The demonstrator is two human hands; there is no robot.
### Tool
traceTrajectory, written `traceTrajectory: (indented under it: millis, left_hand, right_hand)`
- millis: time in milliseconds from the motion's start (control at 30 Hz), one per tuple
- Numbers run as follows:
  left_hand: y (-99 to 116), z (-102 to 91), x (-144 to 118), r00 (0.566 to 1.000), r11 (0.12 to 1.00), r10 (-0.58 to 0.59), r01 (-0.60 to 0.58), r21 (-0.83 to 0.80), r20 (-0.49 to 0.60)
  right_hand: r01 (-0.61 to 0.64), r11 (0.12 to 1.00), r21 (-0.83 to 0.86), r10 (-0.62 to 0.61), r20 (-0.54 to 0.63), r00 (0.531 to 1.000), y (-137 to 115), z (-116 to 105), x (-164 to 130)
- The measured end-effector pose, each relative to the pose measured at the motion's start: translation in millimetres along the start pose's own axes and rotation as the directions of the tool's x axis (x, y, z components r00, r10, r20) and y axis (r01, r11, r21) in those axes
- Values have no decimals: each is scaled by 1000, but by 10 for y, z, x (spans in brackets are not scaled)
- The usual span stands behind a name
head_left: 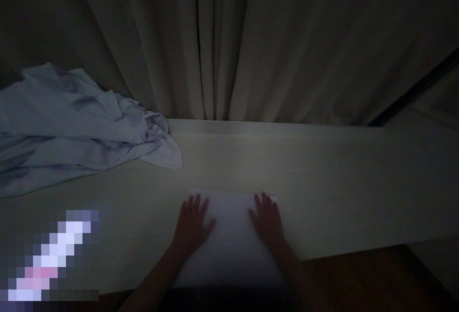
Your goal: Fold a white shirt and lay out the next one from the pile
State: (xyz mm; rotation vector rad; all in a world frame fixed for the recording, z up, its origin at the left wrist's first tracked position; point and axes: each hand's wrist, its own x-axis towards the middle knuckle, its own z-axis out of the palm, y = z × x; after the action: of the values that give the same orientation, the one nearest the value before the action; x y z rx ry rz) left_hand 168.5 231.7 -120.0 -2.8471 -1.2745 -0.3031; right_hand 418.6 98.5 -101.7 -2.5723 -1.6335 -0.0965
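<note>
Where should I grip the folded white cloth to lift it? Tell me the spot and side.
Judging by its pose, pinch the two far corners of the folded white cloth; left hand and right hand already lie flat beside them.

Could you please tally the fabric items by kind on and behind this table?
Folded white cloth, under the left hand and right hand: 1
Crumpled pale blue garment: 1
Curtain: 1
Total: 3
</note>
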Motion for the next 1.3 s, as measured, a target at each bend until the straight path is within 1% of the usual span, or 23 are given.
traceTrajectory:
  millis: [167, 267, 367, 433, 500, 567, 600, 700, 733, 800, 900, 1000, 1067, 1167, 1300]
  left_hand:
    - [17, 45, -4, 1000, 1000, -19, 19, 1, 1]
    - [-24, 16, -59, 1000, 1000, -29, 29, -1, 3]
    - [-150, -57, -174, 998, 998, -58, 58, 12, -1]
    - [-267, -118, -260, 997, 996, -80, 80, 32, 6]
    - [-373, -175, -332, 996, 995, -82, 80, 59, 27]
    - [-435, -221, -385, 997, 994, -69, 65, 91, 46]
    - [-443, -243, -411, 997, 992, -66, 60, 108, 50]
    - [-401, -330, -522, 997, 987, -63, 55, 150, 48]
    - [-379, -371, -578, 997, 986, -61, 52, 155, 50]
    - [-340, -461, -715, 997, 989, -44, 34, 145, 70]
    - [-324, -540, -918, 992, 995, -32, 20, 103, 120]
    - [-343, -506, -1044, 988, 991, -89, 76, 108, 123]
    - [-347, -454, -1083, 986, 990, -109, 96, 100, 126]
    - [-334, -400, -1096, 986, 992, -120, 113, 64, 117]
    - [-325, -401, -1092, 989, 991, -120, 115, 64, 86]
  right_hand:
    - [-8, 1000, 25, 8, -27, 1000, 2, 44, -2]
    - [22, 999, 33, -20, -72, 997, -8, 25, -33]
    - [75, 997, 33, -69, -153, 986, -61, -33, -148]
    - [129, 991, 47, -116, -207, 971, -128, -74, -283]
    - [181, 981, 76, -158, -236, 959, -212, -105, -443]
    - [202, 974, 105, -177, -211, 961, -301, -129, -598]
    - [204, 972, 115, -183, -174, 968, -341, -144, -664]
    - [232, 961, 151, -231, -22, 973, -408, -207, -784]
    - [246, 955, 167, -251, 11, 968, -412, -232, -802]
    - [231, 955, 183, -243, 42, 969, -408, -273, -820]
    - [175, 970, 171, -183, 34, 982, -408, -286, -822]
    - [214, 960, 179, -220, 16, 975, -416, -257, -819]
    - [230, 956, 183, -234, -2, 972, -418, -231, -824]
    - [205, 963, 176, -203, -27, 979, -416, -192, -830]
    - [216, 959, 182, -214, -32, 976, -403, -166, -827]
